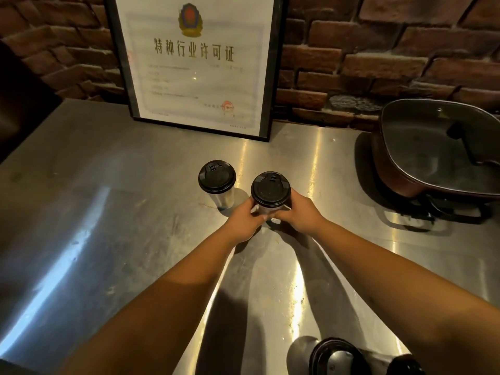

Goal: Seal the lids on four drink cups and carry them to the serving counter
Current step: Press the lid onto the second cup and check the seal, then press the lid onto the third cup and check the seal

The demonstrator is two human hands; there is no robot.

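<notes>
Two clear drink cups with black lids stand on the steel counter [108, 212]. The left cup [217, 177] stands alone, untouched. My left hand [243, 221] and my right hand [300, 213] wrap around the sides of the right cup [270, 189], just below its lid, with both arms stretched forward. At the bottom edge, close to me, lie more black-lidded cups: one [335, 355] in the middle and another [405, 365] partly cut off by the frame.
A framed certificate [197, 63] leans against the brick wall behind the cups. A dark electric pan [433, 158] with a glass lid sits at the right, its stand reaching toward the counter's middle. A dark object [21, 109] borders the left edge.
</notes>
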